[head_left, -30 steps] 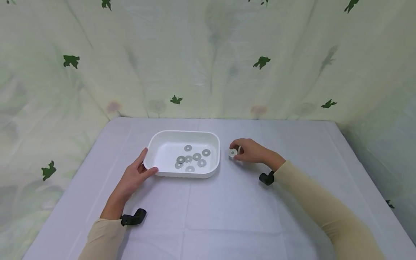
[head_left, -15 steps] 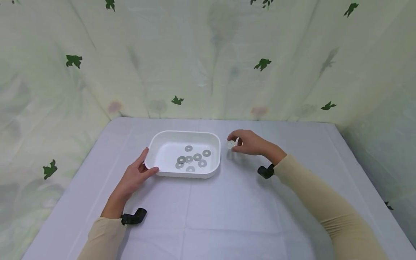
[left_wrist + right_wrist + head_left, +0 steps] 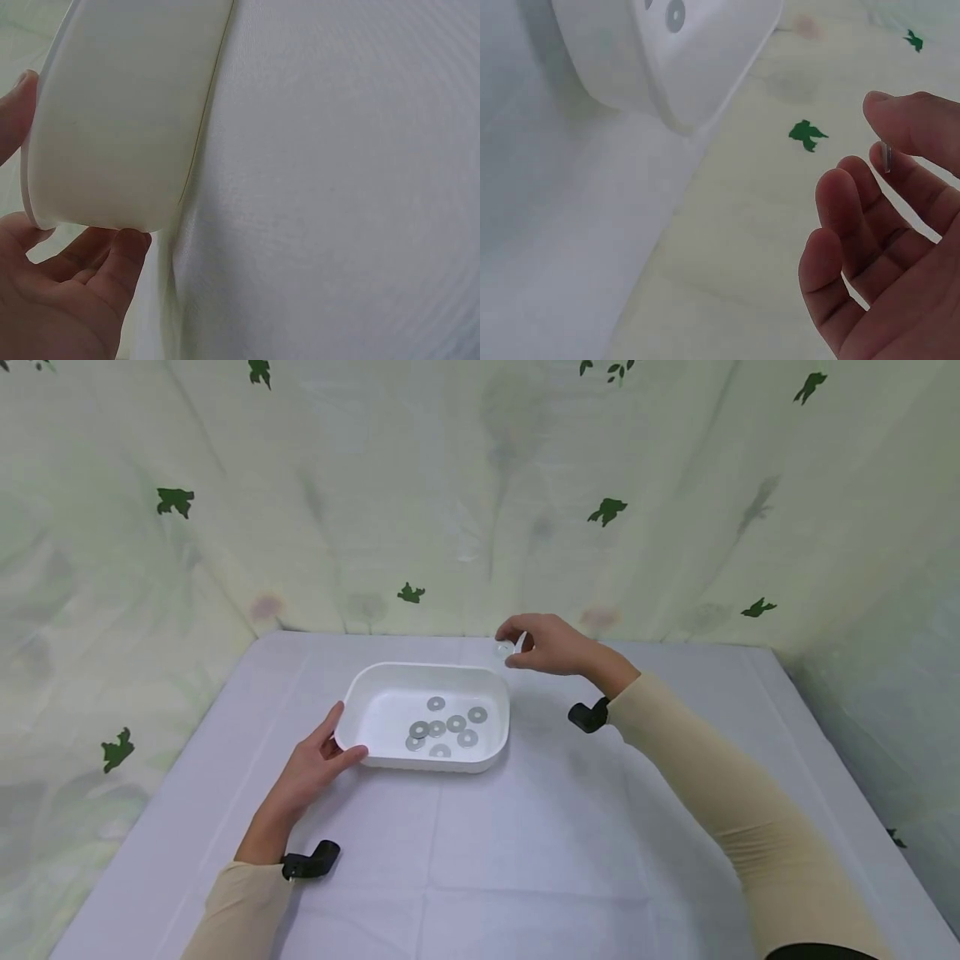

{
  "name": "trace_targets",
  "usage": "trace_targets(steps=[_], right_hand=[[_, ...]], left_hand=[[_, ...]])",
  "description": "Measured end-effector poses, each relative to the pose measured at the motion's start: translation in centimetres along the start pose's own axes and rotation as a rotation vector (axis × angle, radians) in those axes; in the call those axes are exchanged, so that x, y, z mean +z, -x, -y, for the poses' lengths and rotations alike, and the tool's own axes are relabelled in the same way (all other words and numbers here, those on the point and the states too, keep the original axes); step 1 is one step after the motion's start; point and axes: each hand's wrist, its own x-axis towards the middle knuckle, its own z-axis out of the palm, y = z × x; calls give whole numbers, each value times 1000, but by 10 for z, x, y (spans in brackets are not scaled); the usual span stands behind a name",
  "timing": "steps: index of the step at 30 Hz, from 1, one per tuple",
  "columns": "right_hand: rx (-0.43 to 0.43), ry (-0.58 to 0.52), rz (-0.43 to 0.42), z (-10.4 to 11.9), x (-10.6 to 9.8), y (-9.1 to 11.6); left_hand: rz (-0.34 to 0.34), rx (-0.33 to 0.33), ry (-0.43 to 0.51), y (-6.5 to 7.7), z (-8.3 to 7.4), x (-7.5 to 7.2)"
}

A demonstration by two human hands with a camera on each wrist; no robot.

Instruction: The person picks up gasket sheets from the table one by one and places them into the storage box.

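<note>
A white tray [image 3: 378, 714] lies on the table, with several flat grey washers [image 3: 456, 723] scattered across its middle and right side. At its left front corner my left hand [image 3: 307, 768] grips it; the left wrist view has the thumb at the rim and fingertips against the outer wall [image 3: 127, 120]. Behind the tray's right back corner, raised above the table, my right hand [image 3: 558, 647] pinches one washer [image 3: 505, 649] between thumb and index finger. That washer [image 3: 886, 157] appears edge-on in the right wrist view, where the other fingers are loosely bent.
White cloth [image 3: 540, 843] covers the table. A pale curtain with green leaf shapes [image 3: 607, 511] hangs behind the back edge and along the sides. Each wrist wears a black camera mount [image 3: 311, 860].
My right hand has lifted the pinched washer off the cloth right of the tray and carried it up, back and left. My left hand and the tray have stayed put.
</note>
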Motion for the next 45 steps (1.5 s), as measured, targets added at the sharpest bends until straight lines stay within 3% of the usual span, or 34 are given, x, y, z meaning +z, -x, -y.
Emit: trace_targets(steps=[13,32,39,45], right_hand=[[32,-73,63,26,5,-32],[-83,-182,109,60,63,-74],[-133,-206,155,75,85,-82],[-153,-190,149,80,92,-84]], left_hand=[[-2,-1,-4,1,-1,0],[-8,-15,-13,0,0,1],[0,-24,0,0,3,0],[5,-16,-8,-1,4,0]])
